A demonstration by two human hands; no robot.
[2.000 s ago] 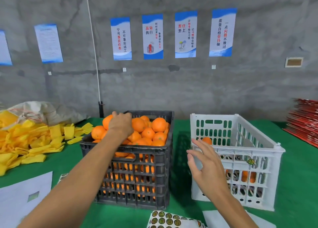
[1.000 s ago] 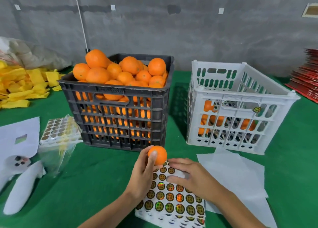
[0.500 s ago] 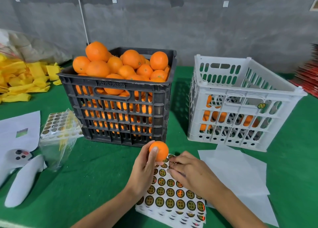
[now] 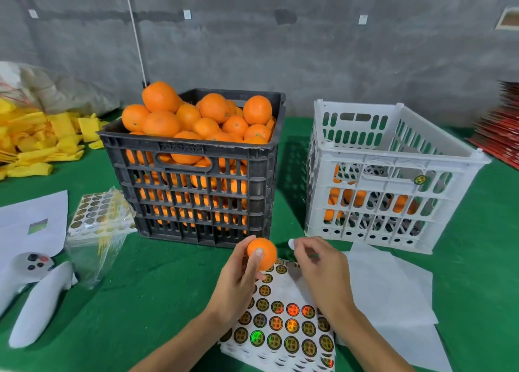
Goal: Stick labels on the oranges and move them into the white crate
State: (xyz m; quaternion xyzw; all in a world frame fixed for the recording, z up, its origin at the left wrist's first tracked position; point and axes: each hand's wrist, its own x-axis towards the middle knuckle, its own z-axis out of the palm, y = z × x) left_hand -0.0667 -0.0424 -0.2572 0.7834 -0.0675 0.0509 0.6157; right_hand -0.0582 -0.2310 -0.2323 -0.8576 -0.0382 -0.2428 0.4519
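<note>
**Orange up, label on its way**

Orange (image 4: 261,253) sits in my left hand (image 4: 238,282), thumb across its near face and fingers curled behind it, lifted clear of the sheet (image 4: 283,324) of round labels that lies below both wrists. My right hand (image 4: 323,267) is just beside it, to the orange's right and at about the same height, fingers bent inward with a small pale label (image 4: 291,243) pinched at the tips; its printed face is turned away from me, so I cannot tell the design. A narrow gap separates the label from the fruit's bare right flank.

That gap is what the next move turns on, as I judge it: the label hand has only to travel leftward, toward the side my thumb leaves uncovered, while the left hand keeps the fruit steady. The orange is near enough round that no axis matters; only the free patch of peel does.

Beyond my right hand stands the white crate (image 4: 393,158), a few oranges showing through its slats. It lies nearer the right hand than the left. Beyond my left hand the black crate (image 4: 193,175) is heaped full, so most of the work looks to be ahead.
</note>
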